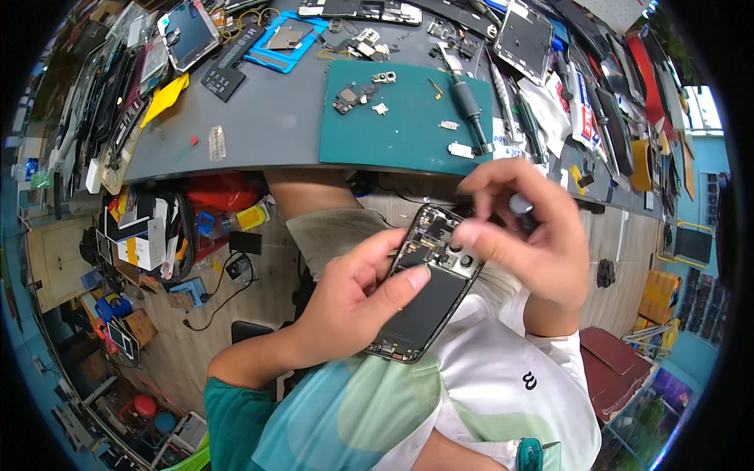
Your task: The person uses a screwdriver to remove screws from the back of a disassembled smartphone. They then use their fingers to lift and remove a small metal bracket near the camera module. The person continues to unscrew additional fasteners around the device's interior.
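Note:
My left hand [357, 294] grips an opened smartphone [428, 302] by its left side, thumb resting on the inside. The phone is tilted above my lap. Its black battery fills the lower part, with circuit boards and a camera module [465, 261] at the upper end. Over that end is my right hand [542, 239], fingers curled and thumb close to the camera module. A dark tool with a round grey end [521, 206] sits within the right fingers; its kind is mostly hidden. Whether the right fingertips also pinch a small part cannot be seen.
On the grey workbench [267, 133], a green mat [408, 129] carries small phone parts and a dark-handled tool [466, 102]. Behind it lie a blue frame [287, 43], a loose battery [233, 63] and other phone parts. A crowded bin [161, 235] stands below left.

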A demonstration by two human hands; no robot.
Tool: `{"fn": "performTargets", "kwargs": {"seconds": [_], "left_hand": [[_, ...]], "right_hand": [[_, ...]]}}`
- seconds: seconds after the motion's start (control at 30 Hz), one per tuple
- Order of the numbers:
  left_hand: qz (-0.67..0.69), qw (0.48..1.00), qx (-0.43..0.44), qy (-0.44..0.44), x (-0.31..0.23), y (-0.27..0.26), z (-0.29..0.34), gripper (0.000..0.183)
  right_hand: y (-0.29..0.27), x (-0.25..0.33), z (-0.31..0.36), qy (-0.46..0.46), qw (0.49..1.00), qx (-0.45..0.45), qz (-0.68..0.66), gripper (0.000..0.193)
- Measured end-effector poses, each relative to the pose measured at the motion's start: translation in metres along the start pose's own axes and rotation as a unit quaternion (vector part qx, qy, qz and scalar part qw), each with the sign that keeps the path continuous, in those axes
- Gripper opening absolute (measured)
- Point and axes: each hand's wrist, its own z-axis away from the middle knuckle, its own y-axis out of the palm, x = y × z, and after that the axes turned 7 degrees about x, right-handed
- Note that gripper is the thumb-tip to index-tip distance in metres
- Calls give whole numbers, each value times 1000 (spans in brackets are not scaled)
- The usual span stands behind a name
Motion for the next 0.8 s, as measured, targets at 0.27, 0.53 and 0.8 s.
{"fn": "performTargets", "kwargs": {"seconds": [0.27,0.53,0.8], "left_hand": [[68,995,-68,6,-3,-9,-6,25],[49,995,-91,15,-3,-13,-13,23],[35,993,-109,42,0,-14,-18,22]], "right_hand": [[-41,-33,-36,31,961,-220,161,28],[-58,-59,-39,-29,932,-201,299,33],[-58,-65,-42,-26,936,-214,278,37]]}}
